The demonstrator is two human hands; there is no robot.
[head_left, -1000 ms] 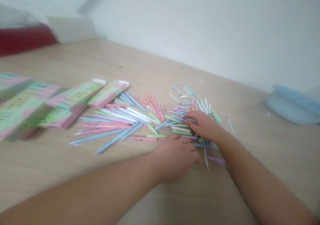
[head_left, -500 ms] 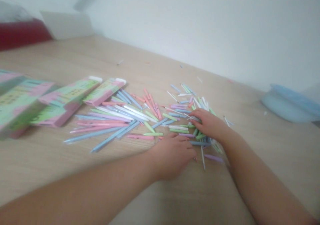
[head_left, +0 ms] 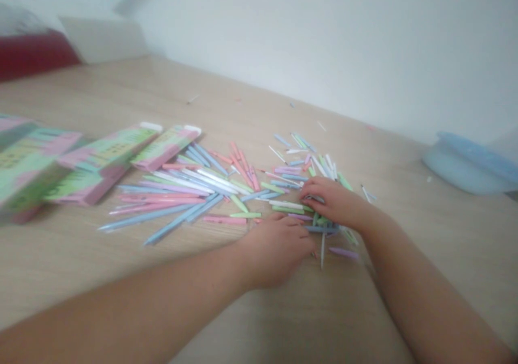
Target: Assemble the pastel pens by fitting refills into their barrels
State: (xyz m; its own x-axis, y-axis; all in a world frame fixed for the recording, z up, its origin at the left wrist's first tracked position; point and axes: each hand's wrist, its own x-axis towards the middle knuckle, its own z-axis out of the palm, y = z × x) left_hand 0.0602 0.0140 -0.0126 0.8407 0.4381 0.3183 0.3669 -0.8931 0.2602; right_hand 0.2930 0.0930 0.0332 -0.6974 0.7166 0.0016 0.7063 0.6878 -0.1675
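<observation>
My left hand [head_left: 279, 251] rests low at the near side of a loose pile of pastel pen parts [head_left: 287, 207], its fingers curled downward. A small reddish tip shows under its fingertips; what they hold is hidden. My right hand [head_left: 334, 199] reaches into the pile's right part, thumb and fingers drawn together in a pinch. Whatever lies between them cannot be made out. Close to its fingertips is a thin white refill [head_left: 285, 178]. Below the hands a pale stick [head_left: 322, 251] and a purple pen piece [head_left: 343, 253] lie on the table.
Longer white, blue and pink pens [head_left: 174, 197] fan out left of the pile. Several pastel printed boxes [head_left: 109, 151] lie further left. A bluish, translucent bag-like object [head_left: 469, 164] sits at the right by the wall. A red object [head_left: 38, 54] stands at the back left.
My right hand has shifted slightly left, its fingers still pinched within the pile. My left hand stays nearly in place. The whole view has drifted a little.
</observation>
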